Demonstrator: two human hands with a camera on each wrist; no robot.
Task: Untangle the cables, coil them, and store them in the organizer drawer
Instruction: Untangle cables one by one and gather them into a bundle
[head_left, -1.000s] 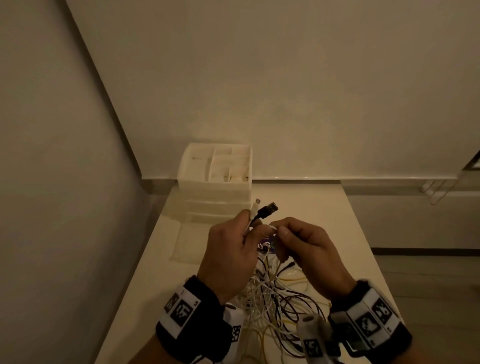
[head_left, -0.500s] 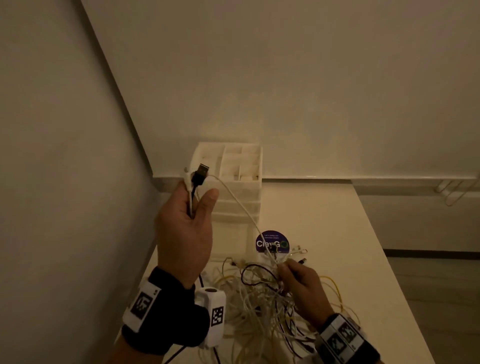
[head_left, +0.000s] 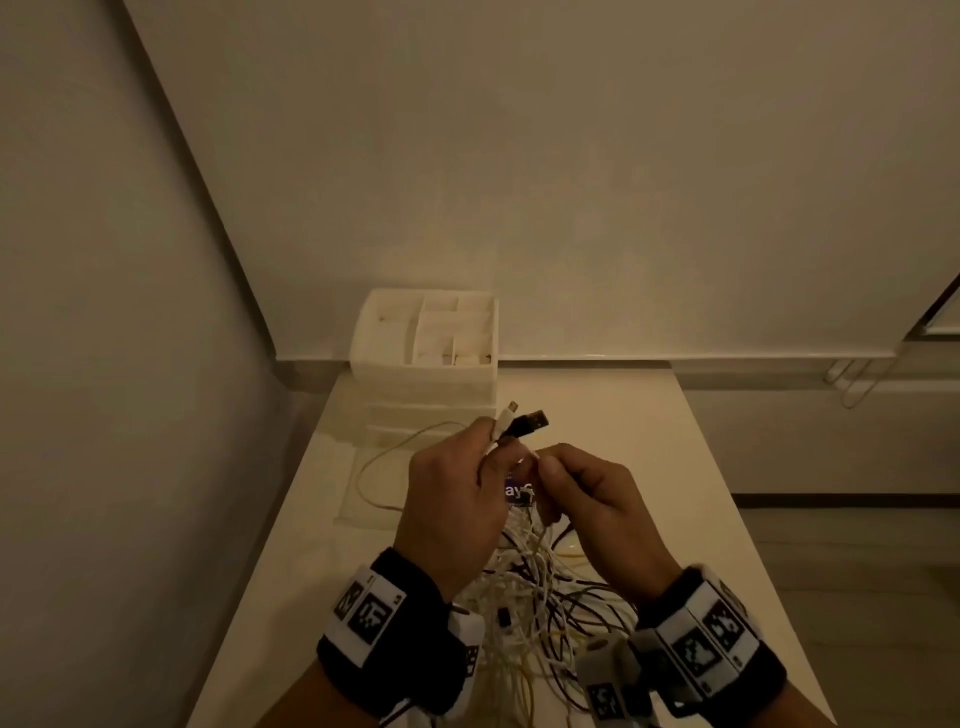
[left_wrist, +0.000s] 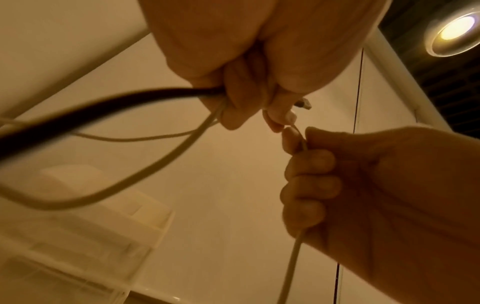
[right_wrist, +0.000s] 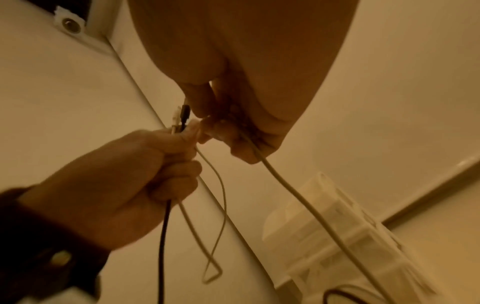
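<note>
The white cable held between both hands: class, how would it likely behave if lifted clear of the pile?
Likely floppy: the white cable sags in a loose loop beside the left hand. Probably light, since the right hand holds it with a fingertip pinch. It may snag, as strands run into the tangled pile.

Right hand (right_wrist: 233, 115) pinching white cable (right_wrist: 293, 185); left hand (right_wrist: 124, 176) around black cable (right_wrist: 163, 236), white plug (right_wrist: 174, 120).
</note>
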